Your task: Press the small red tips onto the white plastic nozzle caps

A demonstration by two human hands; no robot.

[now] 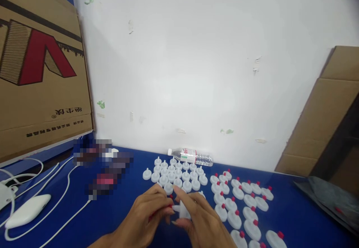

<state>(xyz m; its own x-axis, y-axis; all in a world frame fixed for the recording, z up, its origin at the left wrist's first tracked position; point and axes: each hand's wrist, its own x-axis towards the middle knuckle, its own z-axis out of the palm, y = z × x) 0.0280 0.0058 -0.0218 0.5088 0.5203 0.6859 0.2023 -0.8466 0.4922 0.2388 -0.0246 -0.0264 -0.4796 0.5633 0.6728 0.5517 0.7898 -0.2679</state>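
Note:
My left hand (144, 214) pinches a small red cap (170, 205) at the tip of a white nozzle lid (183, 211). My right hand (204, 218) grips that lid by its round base, the spout turned towards my left hand. Whether the cap is seated on the spout is hidden by my fingers. More red shows inside my left fist. Just beyond my hands, several white nozzle lids (171, 177) stand in rows with bare spouts. To the right lie several white lids with red caps (234, 218), many tilted on their sides.
A clear water bottle (196, 156) lies against the white wall (179, 72). White cables and a white plug-like case (28, 211) sit at left, near blurred items. Cardboard boxes (42, 72) stand at left and right; a grey plastic bag (328, 199) lies at the right.

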